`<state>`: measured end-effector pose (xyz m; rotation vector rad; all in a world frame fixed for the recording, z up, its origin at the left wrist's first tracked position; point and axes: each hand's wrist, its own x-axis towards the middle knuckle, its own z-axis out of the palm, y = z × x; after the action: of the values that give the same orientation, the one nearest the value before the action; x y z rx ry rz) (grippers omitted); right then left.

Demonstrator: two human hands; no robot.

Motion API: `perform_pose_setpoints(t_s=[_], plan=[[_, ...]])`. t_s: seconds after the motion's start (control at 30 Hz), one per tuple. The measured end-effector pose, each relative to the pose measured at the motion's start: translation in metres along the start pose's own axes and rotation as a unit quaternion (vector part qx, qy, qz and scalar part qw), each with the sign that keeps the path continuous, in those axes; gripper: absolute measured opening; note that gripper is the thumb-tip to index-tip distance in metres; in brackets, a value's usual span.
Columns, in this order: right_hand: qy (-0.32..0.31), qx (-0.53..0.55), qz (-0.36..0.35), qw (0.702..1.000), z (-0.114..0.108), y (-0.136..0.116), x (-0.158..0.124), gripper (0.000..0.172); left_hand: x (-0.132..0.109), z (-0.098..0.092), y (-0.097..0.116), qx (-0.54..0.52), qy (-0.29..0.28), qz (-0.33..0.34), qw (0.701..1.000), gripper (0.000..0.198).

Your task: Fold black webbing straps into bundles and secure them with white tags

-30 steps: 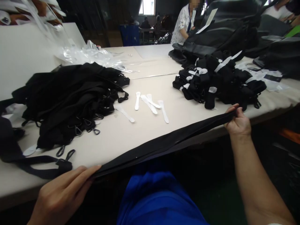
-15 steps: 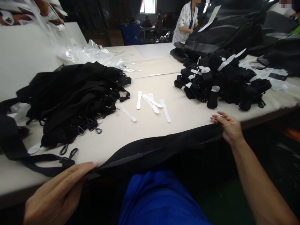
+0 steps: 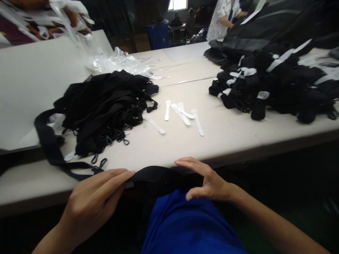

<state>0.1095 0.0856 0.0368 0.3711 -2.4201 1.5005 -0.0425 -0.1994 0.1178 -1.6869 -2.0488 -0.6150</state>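
A black strap (image 3: 156, 174) lies along the table's near edge, folded short between my hands. My left hand (image 3: 92, 201) pinches its left end with fingers laid flat over it. My right hand (image 3: 205, 180) curls round the strap's right end, fingers above and thumb below. The strap's far part loops left across the table to a pile of black straps (image 3: 106, 102) with metal clips. Several white plastic strips (image 3: 182, 114) lie on the table beyond my hands.
A second heap of black rolled straps with white tags (image 3: 270, 84) sits at the right. Clear plastic bags (image 3: 116, 61) lie at the back left, next to a white board (image 3: 31, 81). Another person (image 3: 225, 14) works at the far end. My blue-clad lap (image 3: 185, 225) is below.
My right hand has slid left along the strap, from the far right of the table edge to close by my left hand. The long stretched strap is now gathered short.
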Motion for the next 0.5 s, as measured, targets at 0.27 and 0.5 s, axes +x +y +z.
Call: perform_pose_setpoints(t_s=[0.27, 0.5], plan=[[0.043, 0.066, 0.039, 0.996, 0.085, -0.004, 0.031, 0.065, 0.045, -0.022, 0.010, 0.014, -0.078, 0.083, 0.993, 0.026], [-0.227, 0.395, 0.248, 0.855, 0.026, 0.002, 0.005, 0.039, 0.036, -0.023, -0.021, -0.033, -0.073, -0.024, 0.996, 0.010]])
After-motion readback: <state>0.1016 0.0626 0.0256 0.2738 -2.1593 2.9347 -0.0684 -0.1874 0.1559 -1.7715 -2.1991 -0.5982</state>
